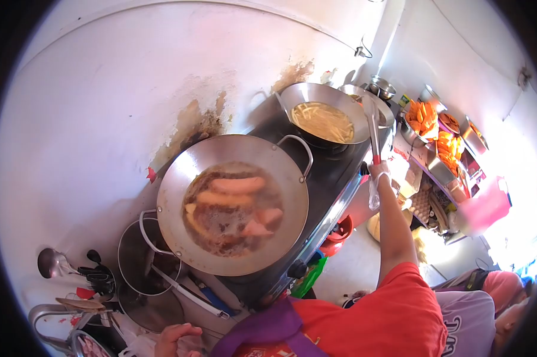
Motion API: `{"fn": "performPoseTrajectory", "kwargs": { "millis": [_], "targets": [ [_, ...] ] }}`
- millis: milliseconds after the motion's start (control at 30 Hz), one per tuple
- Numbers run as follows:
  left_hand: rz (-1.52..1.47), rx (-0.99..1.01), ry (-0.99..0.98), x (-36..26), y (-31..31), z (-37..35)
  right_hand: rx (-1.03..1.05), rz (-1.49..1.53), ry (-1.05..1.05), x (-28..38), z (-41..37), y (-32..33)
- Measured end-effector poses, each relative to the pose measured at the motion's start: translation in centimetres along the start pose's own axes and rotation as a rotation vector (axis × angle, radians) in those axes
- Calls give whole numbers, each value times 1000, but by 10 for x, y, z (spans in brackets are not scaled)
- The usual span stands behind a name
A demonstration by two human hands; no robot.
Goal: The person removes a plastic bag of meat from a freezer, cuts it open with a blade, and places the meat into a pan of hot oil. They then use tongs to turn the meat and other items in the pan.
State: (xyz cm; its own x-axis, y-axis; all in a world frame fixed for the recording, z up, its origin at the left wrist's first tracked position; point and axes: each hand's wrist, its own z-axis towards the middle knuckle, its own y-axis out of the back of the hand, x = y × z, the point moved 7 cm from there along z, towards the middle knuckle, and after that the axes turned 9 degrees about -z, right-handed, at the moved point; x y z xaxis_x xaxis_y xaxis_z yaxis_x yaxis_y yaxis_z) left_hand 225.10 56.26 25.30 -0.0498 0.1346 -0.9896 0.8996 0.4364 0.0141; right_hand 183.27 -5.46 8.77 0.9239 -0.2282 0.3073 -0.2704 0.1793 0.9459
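My right hand (378,171) is stretched out over the stove's far right edge, its fingers closed around a long metal utensil with a red handle (374,135). Clear plastic hangs at that wrist. The utensil's head reaches over the rim of a rear pan, and its exact kind is hard to make out. Down at the lower edge, my left hand (174,339) is partly cut off, fingers loosely bent and apart, holding nothing visible, near a white plastic bag (134,336). Closest to me, a large wok (173,184) holds pinkish and yellow pieces (239,185) bubbling in brown oil.
A second wok (307,92) holds pale strips in oil. Left of the stove (334,169) stand a pot (126,256) and a utensil holder (102,282). Bowls of orange pieces (423,119) fill the right side. A red bucket (340,232) and another person (465,309) are at right.
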Motion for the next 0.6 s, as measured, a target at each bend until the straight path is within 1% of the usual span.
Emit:
{"fn": "performPoseTrajectory", "kwargs": {
  "millis": [133, 200, 233, 267, 333, 367, 433, 467, 500, 533, 567, 600],
  "targets": [
    [146, -11, 23, -12, 0, -2, -15, -70, -12, -24, 23, -48],
    [155, -10, -25, -13, 0, -3, -50, -75, -4, -32, 35, -64],
    [161, -5, -50, -13, -1, -2, -70, -5, -95, -23, 14, -43],
    [151, -9, -63, -12, -2, -2, -34, 6, -104, -20, 7, -37],
    [129, -13, -90, -11, -5, -2, -61, 4, -116, -18, -3, -31],
    [161, 4, -91, -11, -7, 0, -75, 4, -120, -18, -5, -27],
    [223, 26, -96, -15, -12, 3, -97, -44, -51, -16, -6, -20],
    [201, 14, -79, -16, -15, 3, -103, -66, -16, -14, -6, -20],
    [183, 2, -62, -17, -21, 2, -122, -45, -37, -22, 3, -25],
    [167, -10, -43, -19, -23, 2, -97, 13, -62, -24, 0, -19],
    [178, -1, -49, -21, -24, 2, -70, 71, -87, -20, -7, -3],
    [189, 9, -52, -22, -24, 2, -72, 68, -55, -11, -14, 14]
  ]
}}
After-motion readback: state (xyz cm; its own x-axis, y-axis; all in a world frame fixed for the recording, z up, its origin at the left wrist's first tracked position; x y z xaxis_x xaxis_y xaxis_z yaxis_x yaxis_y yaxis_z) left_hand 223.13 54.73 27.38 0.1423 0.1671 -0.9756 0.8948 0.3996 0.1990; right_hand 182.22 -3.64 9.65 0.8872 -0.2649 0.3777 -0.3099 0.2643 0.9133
